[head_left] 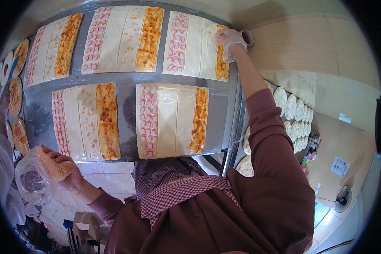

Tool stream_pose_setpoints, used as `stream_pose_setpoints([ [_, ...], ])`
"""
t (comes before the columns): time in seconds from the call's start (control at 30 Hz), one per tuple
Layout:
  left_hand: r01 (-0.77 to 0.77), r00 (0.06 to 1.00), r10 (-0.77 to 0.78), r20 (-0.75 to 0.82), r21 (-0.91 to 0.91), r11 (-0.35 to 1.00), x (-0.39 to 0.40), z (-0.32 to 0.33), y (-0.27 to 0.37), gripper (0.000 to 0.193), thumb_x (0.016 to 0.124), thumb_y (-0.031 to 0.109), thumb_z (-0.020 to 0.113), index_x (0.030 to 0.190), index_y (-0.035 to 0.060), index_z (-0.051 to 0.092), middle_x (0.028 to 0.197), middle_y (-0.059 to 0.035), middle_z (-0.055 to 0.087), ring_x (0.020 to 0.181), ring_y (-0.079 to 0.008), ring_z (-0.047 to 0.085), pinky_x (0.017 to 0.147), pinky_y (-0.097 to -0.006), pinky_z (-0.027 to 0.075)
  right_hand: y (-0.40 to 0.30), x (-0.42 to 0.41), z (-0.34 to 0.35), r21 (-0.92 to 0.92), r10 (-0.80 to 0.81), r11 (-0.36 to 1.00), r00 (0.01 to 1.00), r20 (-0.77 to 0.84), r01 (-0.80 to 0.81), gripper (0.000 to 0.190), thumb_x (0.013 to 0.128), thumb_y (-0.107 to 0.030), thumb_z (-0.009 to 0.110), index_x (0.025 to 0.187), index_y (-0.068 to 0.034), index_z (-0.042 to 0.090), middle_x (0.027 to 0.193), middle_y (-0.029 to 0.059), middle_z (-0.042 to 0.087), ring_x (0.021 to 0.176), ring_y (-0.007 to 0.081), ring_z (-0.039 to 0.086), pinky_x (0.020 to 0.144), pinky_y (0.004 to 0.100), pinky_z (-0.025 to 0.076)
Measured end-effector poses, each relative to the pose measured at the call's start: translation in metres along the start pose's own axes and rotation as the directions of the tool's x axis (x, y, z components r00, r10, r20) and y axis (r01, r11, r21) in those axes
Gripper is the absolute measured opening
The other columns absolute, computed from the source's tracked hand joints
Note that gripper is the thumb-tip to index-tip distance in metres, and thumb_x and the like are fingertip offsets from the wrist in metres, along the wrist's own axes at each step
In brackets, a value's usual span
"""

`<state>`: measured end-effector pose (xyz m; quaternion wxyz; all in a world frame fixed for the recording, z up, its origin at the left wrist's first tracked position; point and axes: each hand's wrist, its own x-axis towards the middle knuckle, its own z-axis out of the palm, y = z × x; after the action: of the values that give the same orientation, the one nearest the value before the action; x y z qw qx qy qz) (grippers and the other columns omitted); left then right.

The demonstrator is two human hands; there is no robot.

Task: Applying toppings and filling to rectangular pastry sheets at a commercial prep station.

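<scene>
My left hand (pixel 65 171) grips a clear plastic bag of orange-tan crumbs (pixel 50 165) beyond the table's near left edge. In a clear plastic glove, my right hand (pixel 231 39) is over the far right dough sheet (pixel 193 47), at its orange sauce strip; the fingers look bent, and whether they hold anything cannot be told. Other dough sheets, far middle (pixel 114 41), far left (pixel 47 50), near left (pixel 73 120) and near right (pixel 168 120), bear red-and-white pieces and a sauce strip. Crumbs lie on some; the near right one shows none plainly.
A cup (pixel 247 37) stands beside my right hand. Oval topped doughs (pixel 15 96) line the metal table's (pixel 123 85) left side, near a co-worker's sleeve (pixel 3 171). Pale coated dough pieces (pixel 291 106) lie on the right. A cardboard box (pixel 85 225) is below at left.
</scene>
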<state>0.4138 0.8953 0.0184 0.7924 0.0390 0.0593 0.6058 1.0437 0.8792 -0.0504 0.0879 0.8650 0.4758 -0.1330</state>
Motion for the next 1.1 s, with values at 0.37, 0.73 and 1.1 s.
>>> stream_pose_setpoints([
  [0.37, -0.008, 1.000, 0.008, -0.005, 0.017, 1.000, -0.004, 0.000, 0.002, 0.047, 0.086, 0.019, 0.045, 0.127, 0.0009, 0.029, 0.124, -0.0136, 0.042, 0.099, -0.0262, 0.051, 0.080, -0.0340, 0.046, -0.002, -0.007, -0.003, 0.131, 0.191, 0.975, 0.977, -0.093, -0.178, 0.021, 0.073, -0.024, 0.061, 0.090, -0.012, 0.065, 0.079, 0.0075, 0.064, 0.070, 0.0157, 0.060, 0.068, 0.0249, 0.047],
  [0.73, 0.012, 1.000, -0.013, -0.017, -0.053, 0.999, -0.008, -0.007, 0.010, 0.054, 0.085, 0.026, 0.047, 0.130, 0.0044, 0.026, 0.123, -0.0125, 0.044, 0.100, -0.0260, 0.051, 0.081, -0.0353, 0.044, -0.002, 0.000, 0.001, 0.136, 0.091, 0.987, 0.995, -0.041, -0.085, 0.024, 0.074, -0.029, 0.061, 0.087, -0.009, 0.065, 0.077, 0.0035, 0.065, 0.069, 0.0136, 0.060, 0.067, 0.0260, 0.047],
  [1.1, 0.005, 1.000, -0.006, -0.021, -0.031, 1.000, -0.011, -0.007, 0.012, 0.053, 0.086, 0.025, 0.045, 0.130, 0.0033, 0.025, 0.121, -0.0133, 0.044, 0.099, -0.0252, 0.051, 0.080, -0.0347, 0.044, -0.015, -0.008, -0.003, 0.312, 0.102, 0.940, 0.987, 0.122, -0.136, 0.026, 0.079, -0.031, 0.047, 0.089, -0.014, 0.063, 0.090, 0.0060, 0.063, 0.080, 0.0213, 0.060, 0.069, 0.0334, 0.046],
])
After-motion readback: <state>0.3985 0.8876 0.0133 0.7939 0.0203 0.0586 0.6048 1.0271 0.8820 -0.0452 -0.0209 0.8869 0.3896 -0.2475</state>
